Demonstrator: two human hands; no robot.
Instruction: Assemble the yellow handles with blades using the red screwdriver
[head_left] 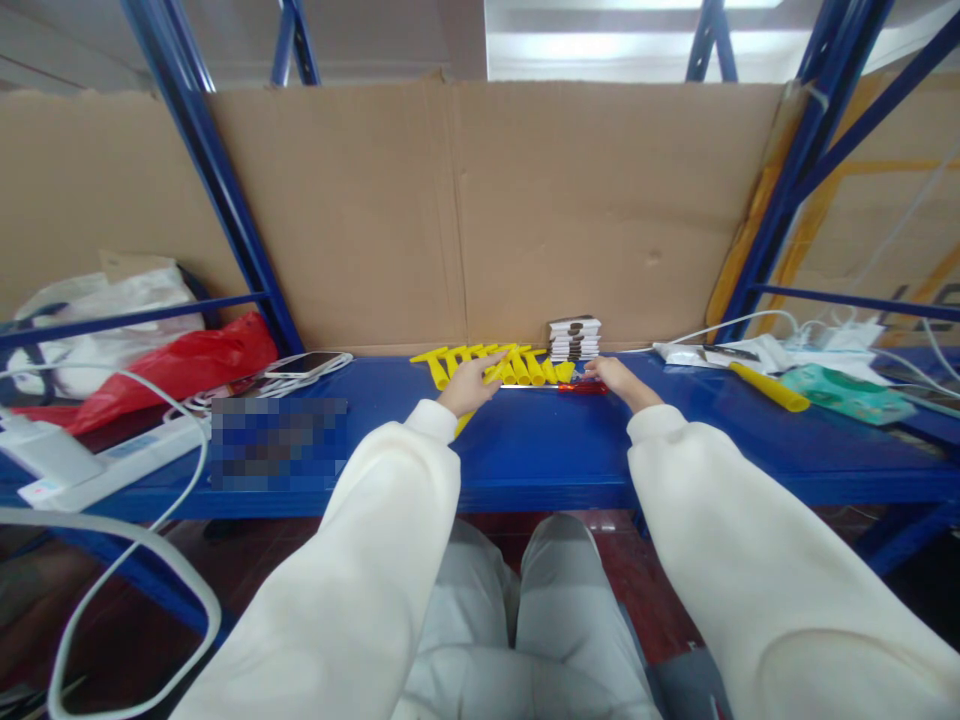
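Note:
My left hand point(472, 384) is closed around a yellow plastic piece point(464, 424), whose lower end sticks out below the palm. Just beyond it, several yellow T-shaped plastic pieces point(531, 372) with hollow round ends lie side by side in a row. My right hand point(616, 380) is at the right of the row, its fingertips drawn together; whatever is between them is too small to make out. Right by those fingertips lies a red-handled tool like a screwdriver point(581, 388), its thin metal shaft pointing left. Behind it stands a stack of small white-and-black packets point(574, 338).
The blue shelf top point(547, 440) ends at a cardboard wall point(600, 210). At left are a power strip point(142, 455), a phone point(304, 365) and a red bag point(187, 365). At right lie a yellow tube point(770, 387), a green packet point(847, 393) and white cables.

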